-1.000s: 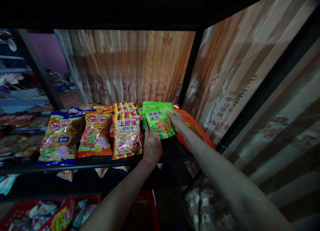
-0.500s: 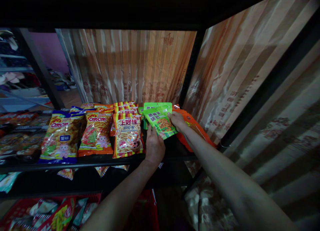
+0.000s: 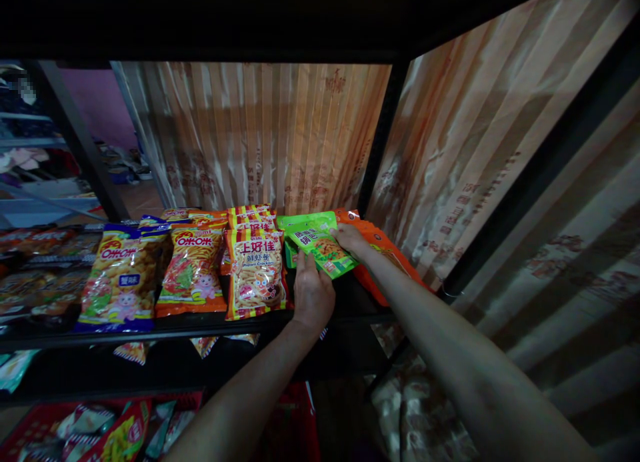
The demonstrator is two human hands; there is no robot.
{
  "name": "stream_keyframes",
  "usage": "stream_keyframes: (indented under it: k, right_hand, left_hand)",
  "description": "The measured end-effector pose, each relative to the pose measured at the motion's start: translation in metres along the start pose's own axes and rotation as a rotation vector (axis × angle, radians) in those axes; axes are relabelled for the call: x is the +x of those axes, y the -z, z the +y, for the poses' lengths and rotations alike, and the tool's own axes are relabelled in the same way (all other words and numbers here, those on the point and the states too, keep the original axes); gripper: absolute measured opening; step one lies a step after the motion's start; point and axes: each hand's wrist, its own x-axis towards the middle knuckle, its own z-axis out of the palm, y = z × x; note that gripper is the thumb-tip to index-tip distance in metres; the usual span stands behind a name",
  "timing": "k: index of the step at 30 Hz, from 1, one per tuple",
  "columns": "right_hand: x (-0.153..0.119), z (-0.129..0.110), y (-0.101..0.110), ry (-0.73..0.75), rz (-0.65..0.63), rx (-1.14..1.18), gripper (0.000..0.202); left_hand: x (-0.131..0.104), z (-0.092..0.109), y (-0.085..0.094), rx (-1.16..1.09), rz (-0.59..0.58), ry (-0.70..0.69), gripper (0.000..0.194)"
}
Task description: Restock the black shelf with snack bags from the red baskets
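Observation:
Between my hands is a green snack bag point(image 3: 327, 252), tilted back on the black shelf over other green packaging. My left hand point(image 3: 313, 289) grips its lower left edge, fingers closed. At its upper right edge my right hand point(image 3: 353, 242) pinches the bag. Just left of my left hand stands a red-and-yellow prawn cracker bag point(image 3: 257, 275), with more of the same kind behind it. Orange bags point(image 3: 387, 252) lie to the right, partly behind my right forearm.
An orange-edged snack bag point(image 3: 193, 269) and a blue-edged one point(image 3: 120, 279) stand further left. Dark packs point(image 3: 50, 285) fill the left end. A black post point(image 3: 380, 142) and pleated curtain point(image 3: 260, 129) bound the back. Below is a red basket point(image 3: 37, 419) of snacks.
The green bag has tipped back and lowered slightly, its top leaning away from me. Both hands keep their hold, the left shifting slightly right and down.

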Motion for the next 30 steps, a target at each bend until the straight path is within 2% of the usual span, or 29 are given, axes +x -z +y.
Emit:
stream_keyframes:
  k: [7, 14, 18, 25, 30]
  right_hand:
    - [0.001, -0.003, -0.003, 0.072, -0.012, -0.278, 0.024]
    - [-0.009, -0.012, 0.001, 0.091, 0.053, -0.443, 0.023]
    - [-0.018, -0.014, 0.005, 0.063, 0.148, -0.468, 0.026]
    - [-0.031, -0.004, 0.003, -0.004, 0.259, -0.384, 0.028]
    - [-0.043, -0.002, 0.002, 0.006, 0.364, -0.327, 0.031]
  left_hand:
    - [0.002, -0.007, -0.004, -0.037, -0.001, 0.051, 0.047]
    - [0.005, -0.008, -0.002, 0.005, -0.053, 0.105, 0.048]
    - [0.006, -0.004, 0.002, 0.02, -0.076, 0.119, 0.047]
    - [0.001, -0.002, 0.001, 0.029, -0.048, 0.053, 0.049]
    - [-0.016, -0.005, 0.001, 0.144, -0.085, -0.109, 0.048]
